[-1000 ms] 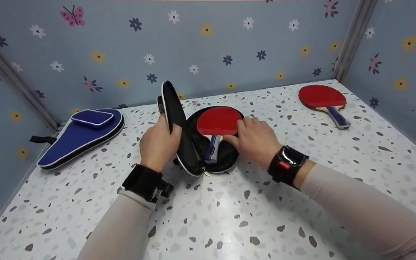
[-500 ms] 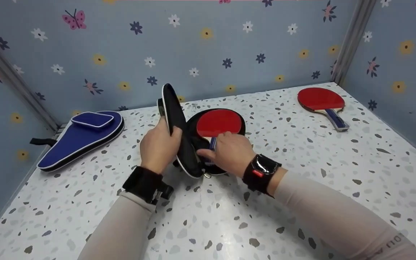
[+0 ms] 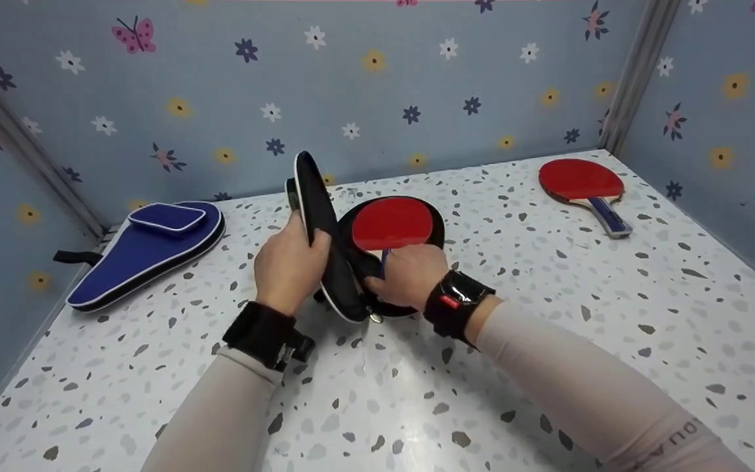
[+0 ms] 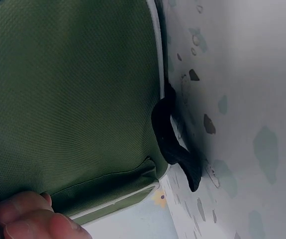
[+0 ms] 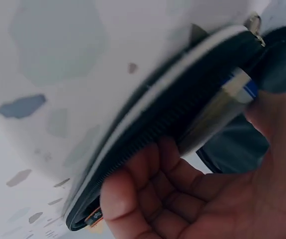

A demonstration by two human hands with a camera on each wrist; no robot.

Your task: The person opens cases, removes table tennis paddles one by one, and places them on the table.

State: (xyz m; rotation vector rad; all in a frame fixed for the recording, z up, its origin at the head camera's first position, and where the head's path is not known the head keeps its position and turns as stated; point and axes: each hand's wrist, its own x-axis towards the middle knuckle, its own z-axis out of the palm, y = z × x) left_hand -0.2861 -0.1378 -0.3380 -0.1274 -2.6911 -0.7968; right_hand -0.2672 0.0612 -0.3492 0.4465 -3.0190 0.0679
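In the head view a paddle case (image 3: 438,229) lies open on the table, black inside with white piping. My left hand (image 3: 288,267) grips its raised lid (image 3: 317,196), thumb on the inner side. The left wrist view shows the lid's green outer face (image 4: 78,94) and a black strap loop (image 4: 165,129). A red table tennis paddle (image 3: 392,223) rests in the case's lower half. My right hand (image 3: 411,275) holds its handle, mostly hidden under the hand; up close, the handle (image 5: 217,112) passes between thumb and curled fingers.
A blue paddle case (image 3: 148,246) with a black strap lies shut at the left. At the back right, a second red paddle (image 3: 580,179) rests on the speckled table (image 3: 417,406). Flowered panels (image 3: 377,92) stand behind and at both sides.
My right hand has moved left and down from the paddle's right edge onto its handle and taken hold. The paddle has shifted slightly left. My left hand keeps the lid raised.
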